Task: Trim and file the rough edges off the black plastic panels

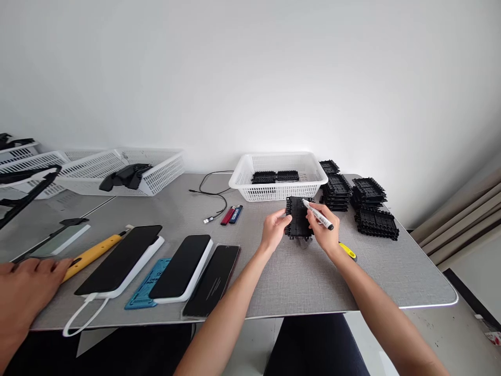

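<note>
My left hand [273,228] grips the left edge of a black plastic panel [299,219] with toothed sides, holding it tilted above the table. In my right hand [325,227] is a white marker pen [319,214] with a black end, its tip close to the panel's upper face. Whether the tip touches the panel, I cannot tell. Behind the panel stands a white basket [275,194] with several similar black panels [264,177] inside. Partly behind my right wrist lies a yellow-handled tool [348,251].
Stacks of black panels [378,222] stand at the right. Two lighters [231,215] and a black cable [213,194] lie left of centre. Phones [182,266] line the front left. Another person's hand [33,287] rests by a yellow-handled tool [94,254]; more white baskets [164,172] stand behind.
</note>
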{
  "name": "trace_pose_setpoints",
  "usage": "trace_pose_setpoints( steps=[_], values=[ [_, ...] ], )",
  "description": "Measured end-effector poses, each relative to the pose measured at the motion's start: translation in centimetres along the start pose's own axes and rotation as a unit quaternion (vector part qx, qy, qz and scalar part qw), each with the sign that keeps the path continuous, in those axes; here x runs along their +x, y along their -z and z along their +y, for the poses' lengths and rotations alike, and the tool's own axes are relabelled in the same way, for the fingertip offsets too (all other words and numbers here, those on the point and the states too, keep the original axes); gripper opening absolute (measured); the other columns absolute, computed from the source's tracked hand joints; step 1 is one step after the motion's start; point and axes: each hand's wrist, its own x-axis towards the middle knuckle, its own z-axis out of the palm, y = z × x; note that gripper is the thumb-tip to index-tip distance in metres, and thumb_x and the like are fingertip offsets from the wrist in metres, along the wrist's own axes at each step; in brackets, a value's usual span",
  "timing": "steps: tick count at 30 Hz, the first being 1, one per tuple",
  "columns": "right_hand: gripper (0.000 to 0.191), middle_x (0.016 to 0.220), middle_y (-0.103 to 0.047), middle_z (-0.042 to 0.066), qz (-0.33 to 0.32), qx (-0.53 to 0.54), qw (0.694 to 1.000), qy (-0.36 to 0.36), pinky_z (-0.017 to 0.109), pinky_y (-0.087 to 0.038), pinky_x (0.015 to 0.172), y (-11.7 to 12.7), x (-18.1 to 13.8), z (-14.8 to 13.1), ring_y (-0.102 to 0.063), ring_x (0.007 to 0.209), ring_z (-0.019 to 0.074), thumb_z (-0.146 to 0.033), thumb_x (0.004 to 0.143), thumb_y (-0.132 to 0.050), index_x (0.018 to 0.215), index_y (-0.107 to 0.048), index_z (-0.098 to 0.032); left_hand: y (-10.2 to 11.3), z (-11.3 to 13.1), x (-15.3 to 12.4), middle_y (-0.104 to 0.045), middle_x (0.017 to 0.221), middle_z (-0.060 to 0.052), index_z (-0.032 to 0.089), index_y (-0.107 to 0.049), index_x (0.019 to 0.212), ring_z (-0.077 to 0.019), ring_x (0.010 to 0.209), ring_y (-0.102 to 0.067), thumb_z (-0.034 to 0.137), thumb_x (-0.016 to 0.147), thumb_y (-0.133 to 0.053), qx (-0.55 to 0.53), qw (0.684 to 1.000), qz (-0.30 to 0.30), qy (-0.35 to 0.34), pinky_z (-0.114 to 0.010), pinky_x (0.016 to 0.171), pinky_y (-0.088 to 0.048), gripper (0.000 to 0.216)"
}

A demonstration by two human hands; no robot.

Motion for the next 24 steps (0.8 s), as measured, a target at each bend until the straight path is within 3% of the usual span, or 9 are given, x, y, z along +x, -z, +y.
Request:
trace_pose_setpoints(
  steps=[7,12,18,21,24],
  values=[
    [0.028,0.084,-0.071,0.005,-0.003,-0.006,1.0,-0.018,0.028,-0.053,0.06,0.07,0.07,0.25,-0.065,0.067,0.0165,-0.039,0.09,-0.061,0.107,-0.069,-0.019,-0.27,0.53,-0.15,-0.075,0.106,-0.01,0.015,-0.072,0.113,-0.0314,0.1,-0.068,0.048,0.075,-0.069,0.015,0.999,-0.019,-0.037,-0.04,0.084,-0.053,0.05],
    [0.025,0.081,-0.071,0.004,0.002,-0.013,1.0,-0.011,0.028,-0.051,0.06,0.04,0.05,0.24,-0.063,0.064,0.0154,-0.038,0.09,-0.06,0.105,-0.068,-0.019,-0.19,0.48,-0.28,-0.077,0.092,-0.008,0.014,-0.072,0.114,-0.0288,0.087,-0.07,0.049,0.073,-0.07,0.011,1.0,-0.02,-0.016,-0.035,0.069,-0.054,0.054],
    [0.025,0.087,-0.071,0.005,0.017,-0.018,0.999,0.023,0.03,-0.053,0.067,-0.01,0.07,0.24,-0.067,0.072,0.017,-0.036,0.091,-0.058,0.106,-0.067,-0.019,-0.47,0.76,-0.47,-0.074,0.078,-0.007,0.014,-0.073,0.109,-0.0224,0.064,-0.066,0.047,0.069,-0.073,-0.052,0.997,-0.032,0.056,-0.031,0.054,-0.05,0.052],
    [0.029,0.087,-0.07,0.004,0.033,-0.013,0.999,-0.004,0.029,-0.053,0.06,0.17,0.14,0.23,-0.063,0.063,0.0145,-0.039,0.093,-0.055,0.111,-0.064,-0.019,-0.6,0.96,-0.44,-0.073,0.077,-0.007,0.013,-0.073,0.104,-0.019,0.058,-0.063,0.043,0.067,-0.073,-0.097,0.99,-0.002,0.105,-0.03,0.051,-0.049,0.048],
    [0.028,0.081,-0.066,0.002,0.043,-0.027,0.998,-0.021,0.029,-0.052,0.061,0.35,0.23,0.11,-0.06,0.062,0.0147,-0.04,0.095,-0.05,0.113,-0.06,-0.02,-0.34,0.86,-0.15,-0.072,0.08,-0.007,0.013,-0.072,0.102,-0.0168,0.059,-0.062,0.041,0.066,-0.073,-0.109,0.985,0.08,0.109,-0.026,0.051,-0.048,0.046]
  ],
)
